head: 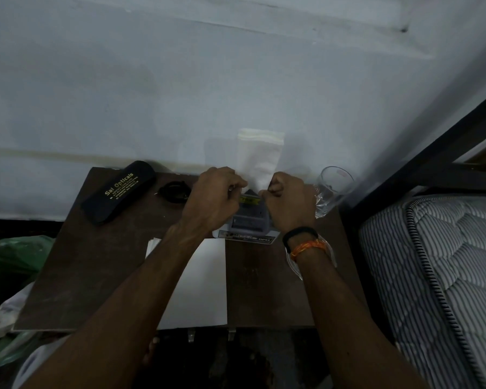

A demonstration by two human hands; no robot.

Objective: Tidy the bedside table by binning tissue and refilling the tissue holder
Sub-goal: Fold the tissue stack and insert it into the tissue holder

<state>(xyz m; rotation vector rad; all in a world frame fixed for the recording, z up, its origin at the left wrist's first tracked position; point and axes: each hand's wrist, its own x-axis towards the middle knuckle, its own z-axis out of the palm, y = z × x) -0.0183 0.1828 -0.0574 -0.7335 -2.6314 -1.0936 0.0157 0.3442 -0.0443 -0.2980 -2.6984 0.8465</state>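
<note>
A stack of white folded tissues (260, 155) stands upright at the back of the dark brown bedside table (96, 276), its lower end going down into a small grey tissue holder (250, 220) with a printed label. My left hand (213, 200) grips the stack's lower left edge. My right hand (288, 203) pinches its lower right edge. Both hands sit on top of the holder and hide most of it. More white tissue sheets (199, 284) lie flat on the table under my left forearm.
A black spectacle case (118, 192) and a black coiled item (174, 191) lie at the back left. A clear glass (331, 189) stands at the right by the wall. A green bin bag (11, 262) is left of the table, a striped mattress (438, 276) right.
</note>
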